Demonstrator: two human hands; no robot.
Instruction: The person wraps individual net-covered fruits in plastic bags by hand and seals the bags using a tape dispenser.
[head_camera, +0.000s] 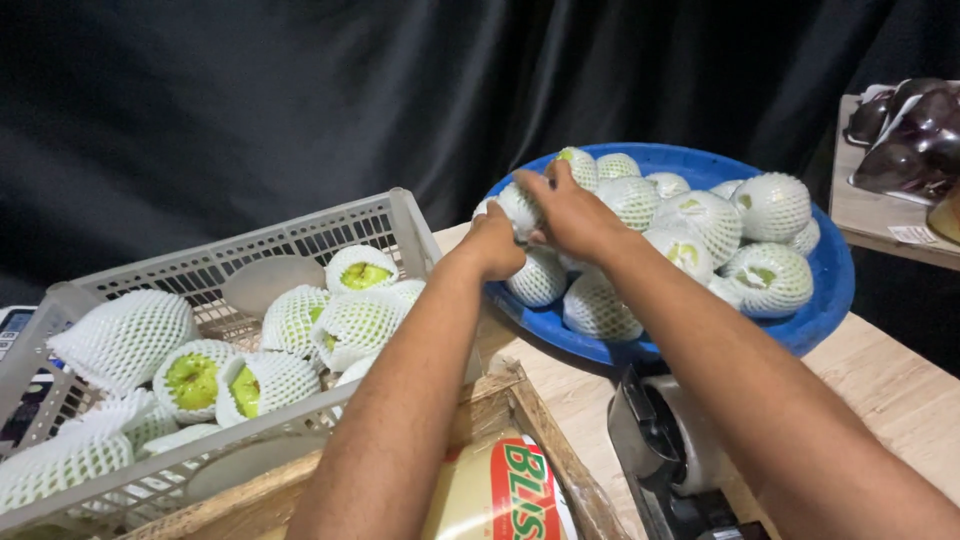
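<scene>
A netted green fruit (518, 208) sits at the near-left rim of the blue bowl (830, 290), pinched between both hands. The left hand (492, 243) cups it from below and behind, fingers curled against the foam sleeve; the right hand (572, 212) presses on it from above, fingers closed over the top. Around it, the bowl is heaped with more netted fruit (700, 225), stacked to the rim on every side, leaving little free room inside. The bowl rests on a scale (660, 450) standing on a light wooden table (900, 390); the bowl's rim overhangs the scale. To the left, just beside the bowl, a grey slatted crate (300, 235) holds further sleeved fruit (350, 320) and loose foam sleeves (120, 335), with open gaps between them. Dark aubergines (910, 130) lie well apart at the far right.
</scene>
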